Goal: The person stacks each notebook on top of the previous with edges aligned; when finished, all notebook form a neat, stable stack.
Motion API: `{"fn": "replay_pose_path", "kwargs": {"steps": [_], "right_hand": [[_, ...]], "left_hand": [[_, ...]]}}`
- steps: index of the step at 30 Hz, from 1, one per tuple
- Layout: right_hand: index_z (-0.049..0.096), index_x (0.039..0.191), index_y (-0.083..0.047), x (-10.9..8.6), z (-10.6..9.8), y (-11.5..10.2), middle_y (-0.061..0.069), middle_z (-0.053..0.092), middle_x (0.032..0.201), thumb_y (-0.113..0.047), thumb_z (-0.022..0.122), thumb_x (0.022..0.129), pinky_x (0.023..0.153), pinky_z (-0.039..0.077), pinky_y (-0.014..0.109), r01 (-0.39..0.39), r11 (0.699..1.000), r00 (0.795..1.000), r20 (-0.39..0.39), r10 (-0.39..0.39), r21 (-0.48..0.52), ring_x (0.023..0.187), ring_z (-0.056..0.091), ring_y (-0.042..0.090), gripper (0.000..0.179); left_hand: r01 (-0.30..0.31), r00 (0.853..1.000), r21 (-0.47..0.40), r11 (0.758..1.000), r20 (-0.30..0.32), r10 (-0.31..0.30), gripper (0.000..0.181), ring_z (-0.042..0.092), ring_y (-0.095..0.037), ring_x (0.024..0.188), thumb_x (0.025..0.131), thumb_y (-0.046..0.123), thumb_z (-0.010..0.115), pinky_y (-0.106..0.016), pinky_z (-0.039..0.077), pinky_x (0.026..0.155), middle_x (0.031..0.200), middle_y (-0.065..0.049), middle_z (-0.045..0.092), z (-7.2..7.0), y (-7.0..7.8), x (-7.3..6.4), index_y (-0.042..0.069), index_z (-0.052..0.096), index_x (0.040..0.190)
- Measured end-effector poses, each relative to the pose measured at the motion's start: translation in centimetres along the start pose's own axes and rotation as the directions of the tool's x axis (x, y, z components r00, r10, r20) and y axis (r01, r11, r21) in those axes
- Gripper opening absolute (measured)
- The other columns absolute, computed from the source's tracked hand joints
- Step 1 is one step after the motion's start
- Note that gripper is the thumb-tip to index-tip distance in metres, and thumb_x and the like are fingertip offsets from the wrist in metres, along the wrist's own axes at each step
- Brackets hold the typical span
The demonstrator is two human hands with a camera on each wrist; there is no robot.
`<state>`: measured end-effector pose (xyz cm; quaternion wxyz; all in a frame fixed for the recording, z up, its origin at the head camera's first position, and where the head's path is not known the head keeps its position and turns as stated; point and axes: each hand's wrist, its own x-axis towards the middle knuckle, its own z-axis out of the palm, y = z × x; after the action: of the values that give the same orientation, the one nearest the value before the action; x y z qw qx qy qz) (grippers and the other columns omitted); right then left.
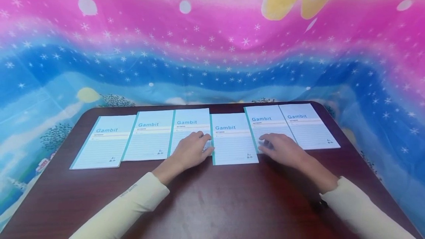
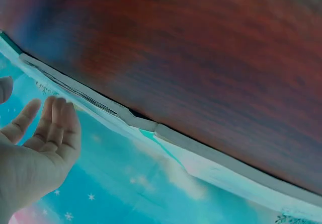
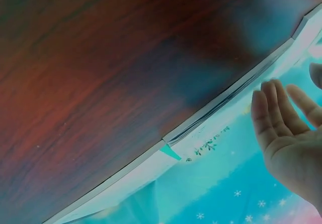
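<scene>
Several white Gambit notebooks with green spines lie face up side by side on the table. The one nearest the middle (image 1: 232, 148) sits lower than its neighbours. My left hand (image 1: 190, 151) hovers over the lower part of the notebook to its left (image 1: 190, 115), thumb by the middle notebook's green spine. Over the lower left of the notebook to its right (image 1: 262, 115) is my right hand (image 1: 283, 149), fingers loosely bent. In both wrist views, the left hand (image 2: 43, 148) and right hand (image 3: 289, 138) show relaxed fingers with nothing between them.
Two more notebooks, one at the far left (image 1: 99, 143) and another beside it (image 1: 149, 139), overlap at their edges. At the far right lies another notebook (image 1: 308, 128). The dark wooden table (image 1: 212, 202) backs onto a patterned cloth (image 1: 212, 58).
</scene>
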<state>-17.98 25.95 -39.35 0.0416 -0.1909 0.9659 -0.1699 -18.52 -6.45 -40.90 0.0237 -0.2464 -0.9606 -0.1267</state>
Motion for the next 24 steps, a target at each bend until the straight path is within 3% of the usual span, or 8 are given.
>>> {"fn": "replay_pose_path", "kwargs": {"steps": [5,9,14,18,24], "right_hand": [[0.064,0.132,-0.006,-0.41,-0.13,0.06,0.008,0.070,0.108,-0.028,0.071,0.096,0.086,0.057,0.047,-0.043,0.998,0.998,0.043,0.041,0.047,0.095,0.067,0.023,0.043],[0.066,0.126,-0.006,-0.65,-0.22,0.29,0.008,0.071,0.107,-0.030,0.072,0.096,0.085,0.058,0.047,-0.065,0.994,0.996,0.058,0.060,0.083,0.095,0.068,0.023,0.039],[0.071,0.111,-0.011,-0.76,-0.38,0.43,0.002,0.071,0.098,-0.032,0.071,0.096,0.082,0.058,0.043,-0.074,0.988,0.994,0.095,0.061,0.134,0.087,0.068,0.017,0.026],[0.072,0.101,-0.015,-0.79,-0.42,0.40,-0.005,0.069,0.087,-0.031,0.071,0.096,0.077,0.055,0.038,-0.082,0.983,0.988,0.141,0.059,0.163,0.079,0.064,0.012,0.017],[0.075,0.096,-0.015,-0.85,-0.42,0.39,-0.004,0.066,0.078,-0.033,0.071,0.096,0.070,0.052,0.033,-0.139,0.959,0.971,0.224,0.084,0.245,0.072,0.062,0.014,0.018]], "left_hand": [[0.100,0.994,-0.135,0.986,0.053,-0.094,0.032,0.063,-0.017,0.091,0.098,0.035,0.068,-0.036,0.055,0.081,0.103,-0.002,0.068,-0.35,-0.17,-0.14,0.011,0.069,0.120],[0.148,0.987,-0.241,0.959,0.104,-0.126,0.028,0.062,-0.016,0.081,0.097,0.032,0.068,-0.035,0.053,0.075,0.091,0.000,0.068,-0.66,-0.19,-0.20,0.010,0.070,0.114],[0.160,0.984,-0.317,0.935,0.126,-0.126,0.022,0.059,-0.012,0.071,0.097,0.029,0.069,-0.034,0.051,0.069,0.083,0.002,0.068,-0.82,-0.25,-0.35,0.010,0.070,0.106],[0.154,0.985,-0.337,0.929,0.127,-0.118,0.019,0.059,-0.012,0.069,0.097,0.029,0.068,-0.033,0.051,0.068,0.082,0.004,0.068,-0.92,-0.11,-0.53,0.011,0.071,0.101],[0.127,0.986,-0.350,0.928,0.143,-0.081,0.021,0.054,-0.011,0.061,0.098,0.029,0.068,-0.030,0.046,0.061,0.068,0.008,0.062,-0.85,0.03,-0.73,0.012,0.075,0.088]]}}
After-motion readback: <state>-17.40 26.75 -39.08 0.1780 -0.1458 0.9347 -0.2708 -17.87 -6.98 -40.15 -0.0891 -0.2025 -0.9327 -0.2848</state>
